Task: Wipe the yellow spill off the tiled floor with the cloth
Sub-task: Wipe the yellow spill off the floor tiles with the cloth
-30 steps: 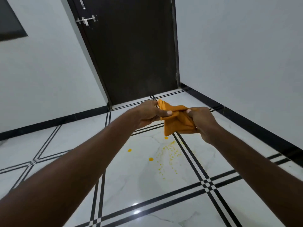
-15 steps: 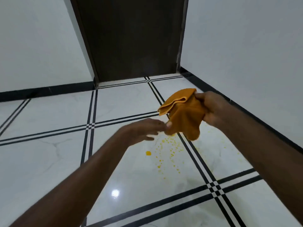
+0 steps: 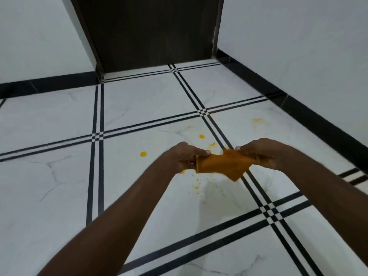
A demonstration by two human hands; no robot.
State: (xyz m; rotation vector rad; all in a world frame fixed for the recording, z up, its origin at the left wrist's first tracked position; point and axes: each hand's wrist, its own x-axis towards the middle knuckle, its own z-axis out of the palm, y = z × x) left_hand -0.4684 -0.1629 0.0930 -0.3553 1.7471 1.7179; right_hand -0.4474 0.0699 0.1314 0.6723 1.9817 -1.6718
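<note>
The cloth [image 3: 221, 165], orange and folded, was held stretched between both hands above the floor [image 3: 59, 176]. Its left end was gripped by the left hand [image 3: 184, 157], the thumb laid over the top edge and the fingers curled beneath. Its right end was clutched in the right hand [image 3: 262, 153], whose fingers were closed round the bunched fabric. One corner of the cloth hung down below the right hand, over a pair of black lines in the tiling. The cloth was blurred, and whether it touched the floor could not be told.

The spill [image 3: 199, 186] was seen on the white tile directly under and around the hands: small yellow specks scattered just nearer than the cloth, a round drop to the left of the left hand, another drop and some smears beyond the cloth, and a faint patch further right, towards the black skirting of the right wall. A dark door [image 3: 151, 30] was seen at the far edge of the floor.
</note>
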